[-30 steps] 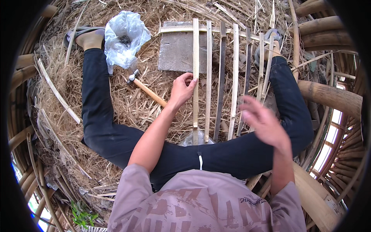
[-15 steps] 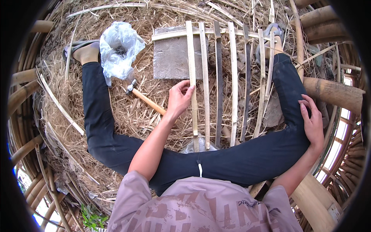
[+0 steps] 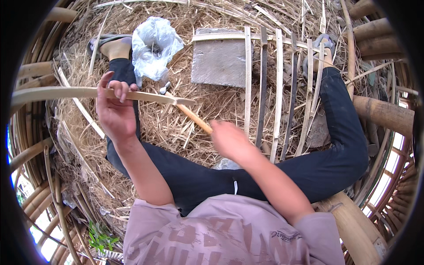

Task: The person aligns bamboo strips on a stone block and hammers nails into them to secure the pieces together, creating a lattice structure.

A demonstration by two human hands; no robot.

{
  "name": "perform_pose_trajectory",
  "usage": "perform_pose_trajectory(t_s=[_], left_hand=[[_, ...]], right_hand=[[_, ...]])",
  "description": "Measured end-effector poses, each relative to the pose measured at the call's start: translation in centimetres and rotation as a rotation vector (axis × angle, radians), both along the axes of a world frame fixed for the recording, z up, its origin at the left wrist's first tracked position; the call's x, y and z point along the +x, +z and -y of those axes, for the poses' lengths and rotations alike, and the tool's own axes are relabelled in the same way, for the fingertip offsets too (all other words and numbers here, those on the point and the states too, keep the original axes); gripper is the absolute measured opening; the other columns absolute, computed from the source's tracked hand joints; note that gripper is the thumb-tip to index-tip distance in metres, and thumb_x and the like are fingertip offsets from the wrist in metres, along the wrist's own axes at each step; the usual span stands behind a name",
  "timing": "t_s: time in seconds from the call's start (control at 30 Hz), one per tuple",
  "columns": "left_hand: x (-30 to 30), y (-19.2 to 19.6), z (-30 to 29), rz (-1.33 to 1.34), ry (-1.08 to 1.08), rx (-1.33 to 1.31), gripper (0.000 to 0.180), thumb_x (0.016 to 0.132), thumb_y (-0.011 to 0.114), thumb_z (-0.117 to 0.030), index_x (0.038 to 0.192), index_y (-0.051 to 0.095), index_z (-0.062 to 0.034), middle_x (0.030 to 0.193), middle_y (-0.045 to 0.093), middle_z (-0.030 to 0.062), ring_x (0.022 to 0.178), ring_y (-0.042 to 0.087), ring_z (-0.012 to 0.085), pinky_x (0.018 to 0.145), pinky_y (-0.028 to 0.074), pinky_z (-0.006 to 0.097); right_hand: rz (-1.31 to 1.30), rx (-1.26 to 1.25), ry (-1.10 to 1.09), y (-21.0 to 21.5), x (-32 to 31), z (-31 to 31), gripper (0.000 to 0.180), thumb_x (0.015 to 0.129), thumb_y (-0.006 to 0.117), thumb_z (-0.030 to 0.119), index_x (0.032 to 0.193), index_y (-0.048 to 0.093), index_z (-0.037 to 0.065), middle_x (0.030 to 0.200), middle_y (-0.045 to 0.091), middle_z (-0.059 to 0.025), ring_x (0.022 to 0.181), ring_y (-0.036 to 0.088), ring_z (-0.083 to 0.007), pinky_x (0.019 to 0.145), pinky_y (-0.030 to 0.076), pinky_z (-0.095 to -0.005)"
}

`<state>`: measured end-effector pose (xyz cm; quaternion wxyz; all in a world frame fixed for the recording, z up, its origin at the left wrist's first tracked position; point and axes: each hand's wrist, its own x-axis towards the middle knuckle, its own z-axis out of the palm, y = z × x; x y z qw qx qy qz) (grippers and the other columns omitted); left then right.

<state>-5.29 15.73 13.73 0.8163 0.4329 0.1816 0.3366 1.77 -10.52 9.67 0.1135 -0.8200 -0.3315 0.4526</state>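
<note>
My left hand (image 3: pixel 115 110) is raised at the left, fingers closed around a long pale bamboo strip (image 3: pixel 66 93) that runs level from the left rim to a tip above the straw. My right hand (image 3: pixel 230 142) is blurred in the centre, at the near end of a hammer's wooden handle (image 3: pixel 194 118). I cannot tell whether it grips the handle. The hammer head (image 3: pixel 164 89) lies on the straw by the bag. Several bamboo slats (image 3: pixel 277 88) lie side by side between my spread legs in dark trousers.
A grey flat slab (image 3: pixel 218 62) lies under the far ends of the slats. A crumpled white plastic bag (image 3: pixel 154 44) sits by my left foot. Thick bamboo poles (image 3: pixel 384 115) ring the straw-covered floor (image 3: pixel 159 128) on both sides.
My left hand left the slats, swung to the left and now holds a bamboo strip. My right hand came from beside my right knee to the hammer handle in the centre.
</note>
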Motion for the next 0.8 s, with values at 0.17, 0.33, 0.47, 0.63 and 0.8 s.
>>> perform_pose_trajectory(t_s=[0.17, 0.33, 0.47, 0.63, 0.8], left_hand=[[-3.0, -2.7, 0.4, -0.125, 0.217, 0.057, 0.027, 0.103, 0.048, -0.025, 0.101, 0.064, -0.0024, 0.074, 0.04, -0.0009, 0.074, 0.044, 0.0123, 0.096, 0.043, 0.041], [-5.0, -3.1, 2.6, -0.069, 0.324, 0.003, 0.035, 0.105, 0.044, -0.025, 0.084, 0.061, -0.0024, 0.075, 0.048, 0.0021, 0.071, 0.045, 0.0133, 0.09, 0.047, 0.042], [-4.4, -2.9, 3.2, -0.084, 0.378, 0.078, 0.04, 0.107, 0.039, -0.023, 0.078, 0.057, -0.0028, 0.071, 0.047, 0.0041, 0.069, 0.046, 0.0145, 0.093, 0.049, 0.045], [-4.6, -1.7, 3.5, 0.011, 0.468, 0.116, 0.041, 0.107, 0.039, -0.027, 0.071, 0.048, -0.0089, 0.066, 0.04, 0.0006, 0.055, 0.035, 0.0121, 0.072, 0.044, 0.036], [-6.0, -0.7, 3.0, 0.22, 0.447, 0.129, 0.048, 0.108, 0.037, -0.031, 0.064, 0.026, -0.0155, 0.057, 0.021, -0.0033, 0.05, 0.018, 0.0105, 0.054, 0.022, 0.029]], right_hand=[[0.404, -0.009, 0.088, -11.3, -5.5, -4.6, 0.031, 0.092, 0.052, 0.011, 0.12, 0.051, -0.002, 0.113, 0.057, -0.0189, 0.102, 0.062, -0.0349, 0.081, 0.055, -0.0484], [0.182, 0.101, -0.119, -14.4, -4.9, -4.7, 0.031, 0.095, 0.05, 0.014, 0.121, 0.045, -0.003, 0.107, 0.059, -0.0212, 0.095, 0.064, -0.0335, 0.076, 0.056, -0.0472], [-0.008, 0.055, -0.249, -12.2, -3.4, -4.9, 0.035, 0.097, 0.048, 0.026, 0.115, 0.048, -0.004, 0.081, 0.064, -0.0192, 0.073, 0.066, -0.0333, 0.071, 0.057, -0.0446], [0.059, 0.062, -0.285, -8.2, -2.7, -3.7, 0.037, 0.101, 0.047, 0.035, 0.107, 0.055, -0.001, 0.076, 0.065, -0.0189, 0.07, 0.068, -0.0333, 0.065, 0.056, -0.0475], [-0.083, 0.03, -0.376, -2.7, -1.9, -1.5, 0.034, 0.102, 0.047, 0.033, 0.106, 0.056, 0.0, 0.087, 0.066, -0.0219, 0.083, 0.068, -0.04, 0.078, 0.053, -0.0529]])
